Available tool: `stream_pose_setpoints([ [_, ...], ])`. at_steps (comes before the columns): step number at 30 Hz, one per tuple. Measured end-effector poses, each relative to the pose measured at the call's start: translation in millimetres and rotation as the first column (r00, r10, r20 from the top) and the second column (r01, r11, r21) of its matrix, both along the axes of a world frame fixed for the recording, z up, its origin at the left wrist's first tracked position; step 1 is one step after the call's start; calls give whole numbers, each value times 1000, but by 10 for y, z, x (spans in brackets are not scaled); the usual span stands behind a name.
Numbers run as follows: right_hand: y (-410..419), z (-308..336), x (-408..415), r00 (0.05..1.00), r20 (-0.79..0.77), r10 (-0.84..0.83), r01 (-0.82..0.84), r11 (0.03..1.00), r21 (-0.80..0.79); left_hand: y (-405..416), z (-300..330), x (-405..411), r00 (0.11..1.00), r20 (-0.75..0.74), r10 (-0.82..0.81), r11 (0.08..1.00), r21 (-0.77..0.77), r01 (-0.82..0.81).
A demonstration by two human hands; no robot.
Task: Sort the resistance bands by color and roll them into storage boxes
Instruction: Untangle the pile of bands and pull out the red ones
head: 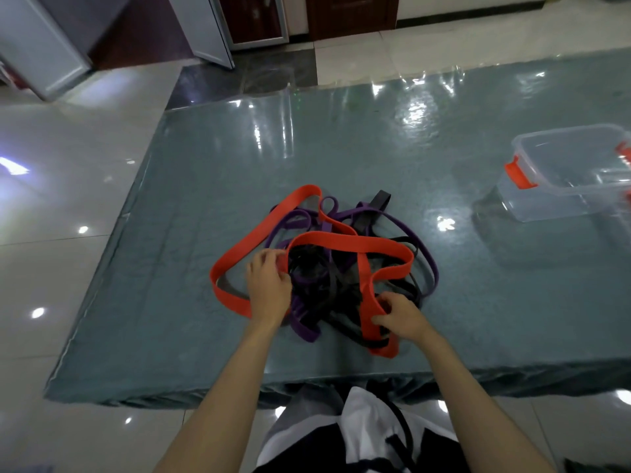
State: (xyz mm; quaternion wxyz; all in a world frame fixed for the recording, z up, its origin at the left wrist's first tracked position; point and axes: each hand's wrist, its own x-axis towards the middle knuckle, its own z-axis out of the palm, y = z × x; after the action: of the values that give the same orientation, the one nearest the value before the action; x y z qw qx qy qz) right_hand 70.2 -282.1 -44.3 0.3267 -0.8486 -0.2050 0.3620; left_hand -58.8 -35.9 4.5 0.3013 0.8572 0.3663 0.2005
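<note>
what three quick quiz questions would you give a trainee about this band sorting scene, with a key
1. True or false: the clear storage box already holds rolled bands.
2. Which band colour does the right hand pinch? A) purple B) orange C) black
3. Fill in: the left hand rests on the ____ side of the tangled pile.

Key: 1 false, the box looks empty; 2 B, the orange band; 3 left.
</note>
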Motion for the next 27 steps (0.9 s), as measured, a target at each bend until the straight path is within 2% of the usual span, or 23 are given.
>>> stream_pose_setpoints([
  [2,-49,25,49,991,-95,-91,102,988,116,-167,41,23,992,-9,-127,979,161,127],
  [3,-62,48,67,984,-134,-116,138,977,164,-267,68,47,965,11,-263,949,184,257],
  [4,-68,73,79,978,-162,-128,161,965,208,-376,79,69,906,13,-424,897,143,418],
  [6,-67,137,86,976,-174,-132,178,942,284,-600,67,109,715,-102,-692,722,-99,685],
  [8,-75,202,84,978,-163,-130,177,931,319,-758,-25,128,530,-300,-793,607,-320,728],
  [9,-84,230,85,978,-155,-140,183,931,316,-796,-77,125,475,-364,-801,590,-351,727],
  [11,-130,273,94,972,-167,-168,213,925,314,-827,-140,117,466,-396,-792,591,-305,746],
  [14,-180,332,72,956,-256,-143,231,904,361,-830,-154,136,591,-324,-739,662,-186,726],
  [16,-180,356,48,958,-260,-123,220,895,389,-827,-126,181,671,-266,-692,718,-160,677],
  [18,-172,360,36,956,-265,-126,232,878,420,-813,-103,236,684,-299,-665,739,-132,661],
  [20,-156,370,26,916,-372,-152,329,815,476,-796,-83,279,670,-353,-653,743,-127,657],
  [22,-149,375,38,826,-529,-195,496,698,517,-786,-98,306,609,-406,-681,710,-164,684],
  [23,-156,370,55,790,-572,-220,558,643,524,-795,-131,305,547,-448,-707,673,-188,716],
  [25,-193,347,85,763,-580,-286,618,586,524,-831,-225,266,380,-558,-738,586,-251,771],
  [26,-220,330,85,763,-558,-326,627,583,517,-853,-276,234,328,-599,-731,565,-261,783],
  [27,-242,309,77,764,-533,-364,632,589,504,-870,-323,207,332,-621,-710,571,-232,787],
])
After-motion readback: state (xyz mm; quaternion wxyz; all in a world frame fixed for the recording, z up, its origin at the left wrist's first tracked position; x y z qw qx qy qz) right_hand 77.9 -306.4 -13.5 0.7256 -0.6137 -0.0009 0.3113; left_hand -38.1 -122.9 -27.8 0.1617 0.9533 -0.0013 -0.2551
